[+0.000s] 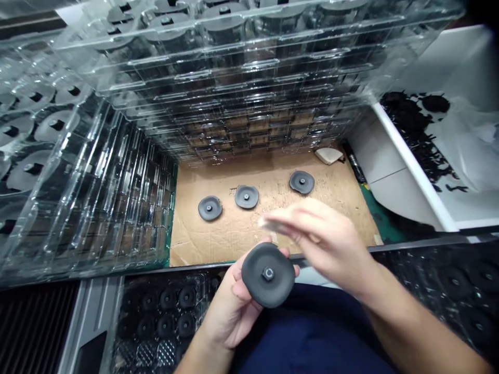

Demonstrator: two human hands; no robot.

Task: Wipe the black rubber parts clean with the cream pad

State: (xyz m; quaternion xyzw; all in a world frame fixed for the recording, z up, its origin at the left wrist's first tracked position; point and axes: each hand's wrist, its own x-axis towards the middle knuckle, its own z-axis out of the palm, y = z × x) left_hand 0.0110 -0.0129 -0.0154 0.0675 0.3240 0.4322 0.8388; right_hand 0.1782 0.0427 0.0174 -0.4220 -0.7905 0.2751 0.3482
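My left hand (pixel 241 301) is closed around the edge of a dark grey round disc (pixel 259 262) with a small raised hub at its centre. The disc is tilted so that its hub side faces me. Just above and to the right of it, my right hand (pixel 331 239) pinches a small whitish piece (pixel 267 224), smeared by motion; what it is I cannot make out. Beyond the hands, three similar discs lie on a cardboard sheet (pixel 191 241): a left disc (pixel 210 208), a middle disc (pixel 247 197) and a right disc (pixel 301 182).
Stacked clear plastic trays (pixel 249 67) of discs form a wall behind, with another tray stack (pixel 89 187) at left. A white bin (pixel 413 166) with black parts stands right. A white wedge (pixel 328 155) and a black marker (pixel 354 162) lie nearby. Another disc tray (pixel 163 311) sits below.
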